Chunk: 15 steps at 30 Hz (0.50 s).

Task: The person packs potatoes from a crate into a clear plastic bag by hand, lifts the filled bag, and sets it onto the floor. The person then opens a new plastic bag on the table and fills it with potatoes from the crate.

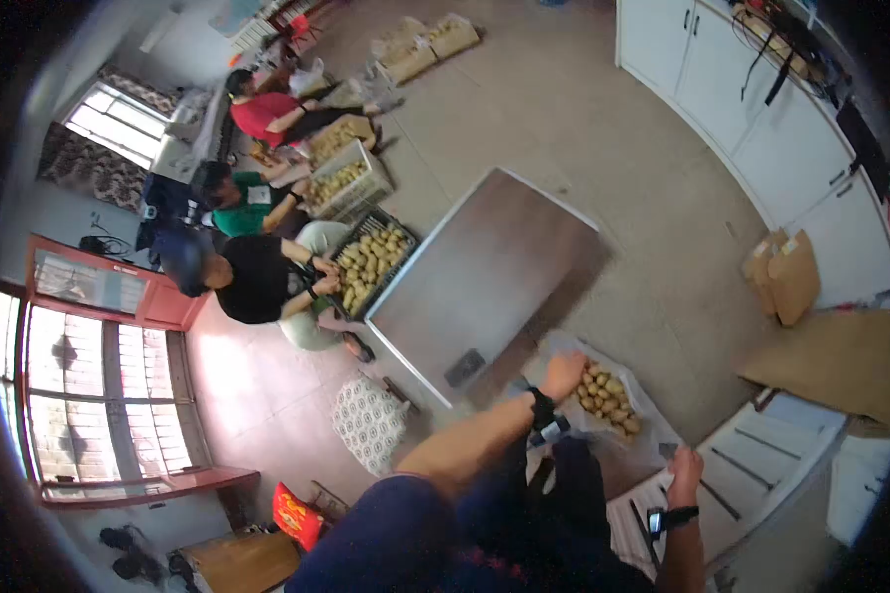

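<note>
My left hand is closed at the far left edge of a clear plastic bag, seemingly gripping its rim. Inside lie many brown oval potatoes or kiwifruit; the kind is hard to tell. On the near right side, my right hand has its fingers pinched on the bag's corner, beside a small dark patch. A black band circles my left wrist, and a watch is on my right one. The bag sits in front of my legs; what supports it is mostly hidden.
A low brown-topped table stands left of the bag. Beyond it, several seated people handle similar produce by a black crate and a white crate. White cabinets, cardboard and a white slatted piece are to the right.
</note>
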### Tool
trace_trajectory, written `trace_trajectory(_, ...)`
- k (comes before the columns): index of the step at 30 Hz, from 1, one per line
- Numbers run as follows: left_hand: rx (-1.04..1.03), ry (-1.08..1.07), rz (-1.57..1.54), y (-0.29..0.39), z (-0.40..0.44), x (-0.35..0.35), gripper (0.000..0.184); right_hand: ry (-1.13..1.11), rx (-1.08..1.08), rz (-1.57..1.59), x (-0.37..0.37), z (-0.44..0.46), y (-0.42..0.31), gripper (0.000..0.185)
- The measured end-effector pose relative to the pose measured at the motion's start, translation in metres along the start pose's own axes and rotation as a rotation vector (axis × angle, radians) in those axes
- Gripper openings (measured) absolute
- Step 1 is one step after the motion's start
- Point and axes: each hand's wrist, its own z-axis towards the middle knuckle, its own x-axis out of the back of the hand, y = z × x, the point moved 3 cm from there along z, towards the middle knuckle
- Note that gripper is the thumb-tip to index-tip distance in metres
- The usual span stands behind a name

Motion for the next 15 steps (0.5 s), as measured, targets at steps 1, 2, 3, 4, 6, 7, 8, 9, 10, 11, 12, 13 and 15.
trace_trajectory(1, 0.129, -0.031, -0.12, 0.029, -0.01, 0.013, 0.027, 0.027, -0.013, -0.025, 0.004, -0.01, -0.014, 0.017)
trace_trajectory(2, 0.263, -0.047, -0.236, 0.062, -0.021, 0.028, 0.027, 0.039, 0.002, -0.055, -0.003, -0.019, -0.035, 0.018)
trace_trajectory(3, 0.181, -0.038, -0.218, 0.054, -0.021, 0.028, 0.026, 0.048, 0.026, -0.082, -0.009, -0.028, -0.055, 0.019)
trace_trajectory(4, 0.169, -0.065, -0.291, 0.056, -0.023, 0.028, 0.026, 0.064, 0.036, -0.093, -0.016, -0.035, -0.069, 0.019)
trace_trajectory(6, 0.156, -0.104, -0.378, 0.066, -0.032, 0.04, 0.027, 0.13, 0.23, 0.001, -0.026, -0.055, -0.097, 0.027)
trace_trajectory(7, 0.194, -0.135, -0.432, 0.08, -0.041, 0.054, 0.026, 0.136, 0.236, -0.013, -0.026, -0.062, -0.111, 0.027)
trace_trajectory(8, 0.23, -0.158, -0.484, 0.094, -0.048, 0.069, 0.025, 0.099, 0.276, -0.015, -0.027, -0.067, -0.128, 0.025)
trace_trajectory(9, 0.23, -0.144, -0.497, 0.107, -0.056, 0.083, 0.025, 0.053, 0.314, -0.019, -0.034, -0.073, -0.146, 0.024)
trace_trajectory(10, 0.158, -0.14, -0.522, 0.119, -0.066, 0.098, 0.025, 0.038, 0.313, -0.035, -0.047, -0.083, -0.164, 0.024)
trace_trajectory(11, 0.086, -0.136, -0.545, 0.133, -0.08, 0.113, 0.024, 0.02, 0.374, 0.059, -0.062, -0.099, -0.186, 0.026)
trace_trajectory(12, 0.083, -0.117, -0.553, 0.145, -0.092, 0.133, 0.024, 0.0, 0.443, 0.16, -0.08, -0.115, -0.209, 0.028)
trace_trajectory(13, 0.07, -0.171, -0.651, 0.159, -0.103, 0.152, 0.023, -0.018, 0.459, 0.154, -0.1, -0.13, -0.229, 0.028)
trace_trajectory(15, 0.034, -0.212, -0.766, 0.186, -0.127, 0.19, 0.022, -0.086, 0.53, 0.229, -0.135, -0.163, -0.267, 0.031)
